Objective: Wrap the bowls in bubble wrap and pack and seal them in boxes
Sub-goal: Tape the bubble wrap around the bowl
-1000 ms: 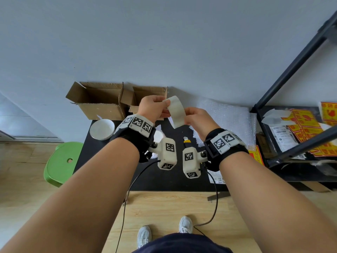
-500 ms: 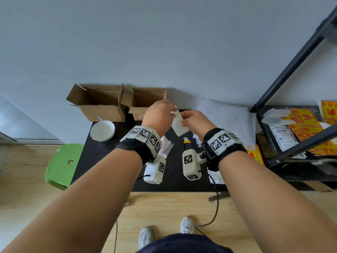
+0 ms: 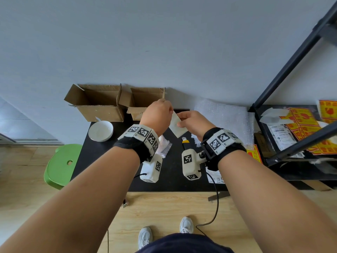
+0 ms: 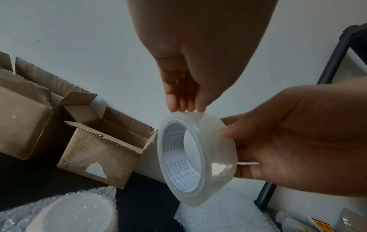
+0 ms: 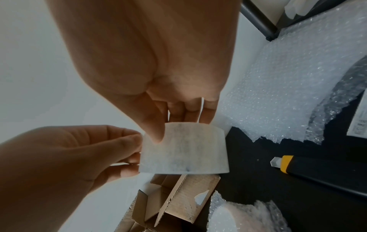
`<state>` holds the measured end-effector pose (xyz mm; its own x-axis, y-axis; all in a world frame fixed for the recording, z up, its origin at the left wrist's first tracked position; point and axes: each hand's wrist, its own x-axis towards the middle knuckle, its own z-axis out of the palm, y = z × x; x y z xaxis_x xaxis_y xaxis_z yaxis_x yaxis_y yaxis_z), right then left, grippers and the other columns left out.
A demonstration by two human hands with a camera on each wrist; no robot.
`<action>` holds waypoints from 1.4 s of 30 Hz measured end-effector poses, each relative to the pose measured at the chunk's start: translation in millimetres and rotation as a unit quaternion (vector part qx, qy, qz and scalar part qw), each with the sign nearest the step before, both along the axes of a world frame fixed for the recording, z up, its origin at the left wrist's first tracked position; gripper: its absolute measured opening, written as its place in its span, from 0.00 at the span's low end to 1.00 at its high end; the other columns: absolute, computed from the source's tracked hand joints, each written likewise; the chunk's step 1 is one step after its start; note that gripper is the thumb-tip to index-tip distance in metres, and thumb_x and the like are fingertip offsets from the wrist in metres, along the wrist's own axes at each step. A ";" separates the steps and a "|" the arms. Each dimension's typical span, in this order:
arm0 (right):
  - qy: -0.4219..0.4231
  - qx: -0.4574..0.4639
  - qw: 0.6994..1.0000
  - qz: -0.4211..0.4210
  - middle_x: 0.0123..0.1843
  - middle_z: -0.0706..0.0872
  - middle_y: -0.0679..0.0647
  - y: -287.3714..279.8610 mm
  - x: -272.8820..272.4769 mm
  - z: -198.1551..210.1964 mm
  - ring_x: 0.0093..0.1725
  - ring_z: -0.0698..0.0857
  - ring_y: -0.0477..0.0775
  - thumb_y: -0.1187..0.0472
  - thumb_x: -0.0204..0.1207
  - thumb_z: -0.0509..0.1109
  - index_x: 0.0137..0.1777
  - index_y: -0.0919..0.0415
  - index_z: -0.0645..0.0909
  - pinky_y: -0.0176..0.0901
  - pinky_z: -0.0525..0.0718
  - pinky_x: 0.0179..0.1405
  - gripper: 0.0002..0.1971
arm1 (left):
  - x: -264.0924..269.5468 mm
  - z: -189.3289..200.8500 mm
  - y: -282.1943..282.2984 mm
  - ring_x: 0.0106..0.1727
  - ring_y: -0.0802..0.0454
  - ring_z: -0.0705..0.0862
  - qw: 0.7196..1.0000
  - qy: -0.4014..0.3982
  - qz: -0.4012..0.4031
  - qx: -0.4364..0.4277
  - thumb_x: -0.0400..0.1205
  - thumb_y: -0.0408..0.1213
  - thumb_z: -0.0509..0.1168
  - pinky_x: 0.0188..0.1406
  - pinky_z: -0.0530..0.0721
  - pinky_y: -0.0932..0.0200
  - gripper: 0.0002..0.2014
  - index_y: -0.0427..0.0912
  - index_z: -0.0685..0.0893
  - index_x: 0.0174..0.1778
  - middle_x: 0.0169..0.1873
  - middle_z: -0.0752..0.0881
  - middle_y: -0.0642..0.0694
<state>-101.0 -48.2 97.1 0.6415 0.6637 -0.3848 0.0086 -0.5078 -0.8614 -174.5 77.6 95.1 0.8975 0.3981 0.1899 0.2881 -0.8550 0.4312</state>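
Note:
Above the black table (image 3: 109,161) both hands hold a roll of clear tape (image 3: 177,127). My right hand (image 3: 191,121) grips the roll (image 5: 184,149) from the right, thumb on its outer face. My left hand (image 3: 158,114) reaches over from the left, and its fingertips (image 4: 186,108) pinch at the roll's upper edge (image 4: 216,138). Below the hands lies a bowl wrapped in bubble wrap (image 4: 75,216), partly hidden behind my left wrist (image 3: 165,146). A bare white bowl (image 3: 100,130) sits at the table's left. Two open cardboard boxes (image 3: 98,105) (image 3: 145,101) stand against the wall.
A sheet of bubble wrap (image 3: 222,117) lies at the back right of the table. A yellow-and-black utility knife (image 5: 317,172) rests near it. A black shelf (image 3: 291,152) with red-and-yellow stickers stands to the right, a green stool (image 3: 62,165) to the left.
Both hands came down a little with the tape roll. My left hand turned over, palm down, so its fingertips now sit on the roll's edge. The roll tilted.

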 end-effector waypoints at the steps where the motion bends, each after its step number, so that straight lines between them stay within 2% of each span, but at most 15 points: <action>1: 0.000 -0.002 1.000 0.001 0.59 0.88 0.59 -0.3 0.0 -0.2 0.60 0.86 0.59 0.72 0.78 0.66 0.63 0.59 0.84 0.54 0.82 0.65 0.16 | -0.1 0.4 -0.3 0.50 0.46 0.80 1.000 0.005 0.000 -0.001 0.86 0.33 0.58 0.44 0.75 0.58 0.09 0.35 0.84 0.52 0.50 0.82 0.41; 3: -0.002 0.000 1.000 0.005 0.59 0.88 0.58 -0.9 0.0 0.3 0.59 0.85 0.58 0.72 0.79 0.65 0.63 0.59 0.84 0.51 0.82 0.62 0.16 | -1.0 0.8 -0.4 0.50 0.46 0.81 1.000 0.006 0.000 -0.009 0.85 0.35 0.60 0.45 0.76 0.58 0.09 0.36 0.83 0.54 0.51 0.82 0.42; 6: -0.006 0.000 1.000 0.009 0.57 0.87 0.56 -2.0 0.1 4.3 0.56 0.84 0.55 0.73 0.79 0.64 0.63 0.60 0.83 0.41 0.81 0.49 0.16 | -3.3 2.6 -0.8 0.50 0.47 0.82 1.000 0.000 0.005 -0.028 0.84 0.38 0.64 0.47 0.77 0.58 0.11 0.39 0.83 0.59 0.51 0.81 0.45; 9: -0.007 -0.004 1.000 0.015 0.59 0.87 0.58 -1.8 -0.3 5.3 0.59 0.85 0.57 0.73 0.79 0.64 0.64 0.60 0.84 0.44 0.80 0.54 0.18 | -4.3 4.1 -2.8 0.53 0.45 0.83 1.000 -0.007 0.007 -0.023 0.85 0.37 0.63 0.50 0.78 0.56 0.12 0.39 0.88 0.59 0.52 0.84 0.43; 13: -0.022 -0.003 1.000 0.017 0.59 0.87 0.57 -1.0 0.0 4.5 0.60 0.84 0.56 0.72 0.79 0.65 0.64 0.59 0.84 0.45 0.79 0.55 0.17 | -4.3 5.3 -5.9 0.48 0.46 0.83 1.000 -0.021 0.018 0.007 0.86 0.35 0.61 0.40 0.69 0.61 0.12 0.38 0.90 0.55 0.50 0.86 0.41; 16: -0.030 -0.002 0.999 0.022 0.59 0.88 0.57 -2.0 0.7 4.0 0.59 0.85 0.56 0.72 0.79 0.65 0.63 0.58 0.84 0.47 0.81 0.58 0.16 | -3.7 7.4 -9.1 0.45 0.47 0.81 0.999 -0.016 0.030 0.015 0.86 0.34 0.58 0.38 0.67 0.61 0.13 0.36 0.88 0.52 0.50 0.85 0.41; 21: -0.016 0.013 1.000 0.010 0.59 0.88 0.57 -3.9 2.4 -2.8 0.60 0.85 0.57 0.69 0.80 0.67 0.66 0.60 0.83 0.50 0.81 0.64 0.16 | -0.2 8.6 -11.5 0.48 0.46 0.79 0.999 0.036 0.025 0.004 0.85 0.29 0.57 0.40 0.69 0.58 0.09 0.35 0.82 0.53 0.54 0.81 0.40; 24: 0.000 0.019 1.000 0.003 0.60 0.88 0.59 -7.1 5.3 -8.7 0.60 0.86 0.58 0.70 0.80 0.66 0.66 0.61 0.84 0.49 0.82 0.62 0.16 | 0.5 8.0 -11.1 0.49 0.45 0.80 0.998 0.059 0.019 -0.017 0.84 0.27 0.57 0.40 0.71 0.57 0.08 0.36 0.81 0.53 0.54 0.81 0.41; 26: 0.024 0.031 0.999 -0.001 0.59 0.88 0.60 -9.1 7.7 -11.7 0.59 0.86 0.60 0.70 0.80 0.66 0.64 0.61 0.84 0.51 0.82 0.63 0.15 | -0.6 7.3 -11.3 0.49 0.44 0.81 0.998 0.048 0.017 -0.029 0.84 0.28 0.57 0.42 0.77 0.54 0.08 0.37 0.81 0.51 0.52 0.82 0.42; 29: 0.042 0.049 0.998 -0.004 0.55 0.88 0.59 -12.7 10.0 -12.7 0.54 0.86 0.58 0.71 0.80 0.65 0.61 0.61 0.84 0.46 0.83 0.55 0.13 | -2.4 6.8 -11.9 0.47 0.43 0.82 0.998 0.038 0.009 -0.042 0.83 0.28 0.56 0.44 0.81 0.50 0.08 0.38 0.81 0.50 0.49 0.84 0.43; 31: 0.018 0.045 0.999 0.000 0.52 0.88 0.56 -14.3 9.2 -10.3 0.49 0.86 0.52 0.70 0.81 0.64 0.60 0.60 0.85 0.40 0.82 0.50 0.13 | -3.1 6.9 -10.5 0.47 0.44 0.82 0.998 0.039 0.013 -0.053 0.83 0.28 0.56 0.43 0.80 0.52 0.08 0.38 0.80 0.50 0.48 0.84 0.43; 35: -0.052 0.011 0.998 0.028 0.54 0.89 0.54 -13.4 5.2 -8.2 0.51 0.86 0.50 0.65 0.82 0.65 0.61 0.58 0.85 0.43 0.82 0.55 0.12 | -4.7 5.8 -7.0 0.48 0.46 0.83 0.995 0.048 0.022 -0.083 0.85 0.30 0.55 0.46 0.80 0.53 0.07 0.39 0.78 0.51 0.48 0.86 0.43; 39: -0.093 -0.015 0.995 0.042 0.52 0.87 0.53 -13.0 2.3 -8.0 0.47 0.84 0.49 0.62 0.84 0.63 0.63 0.59 0.84 0.39 0.80 0.46 0.13 | -5.0 4.2 -7.1 0.48 0.46 0.82 0.991 0.068 0.019 -0.111 0.86 0.31 0.54 0.48 0.82 0.52 0.06 0.40 0.76 0.50 0.48 0.84 0.43; 42: -0.110 -0.033 0.992 0.059 0.54 0.87 0.57 -13.2 1.5 -9.1 0.50 0.84 0.54 0.62 0.84 0.62 0.61 0.61 0.84 0.45 0.82 0.50 0.12 | -5.5 1.7 -7.9 0.48 0.46 0.83 0.989 0.078 0.020 -0.125 0.86 0.32 0.55 0.47 0.83 0.51 0.06 0.40 0.77 0.52 0.47 0.84 0.42</action>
<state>-99.5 -61.4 88.1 0.6333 0.7178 -0.2893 0.2555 -0.5468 -0.7973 -180.0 69.7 96.8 0.8903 0.4514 -0.0596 0.4002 -0.7135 0.5751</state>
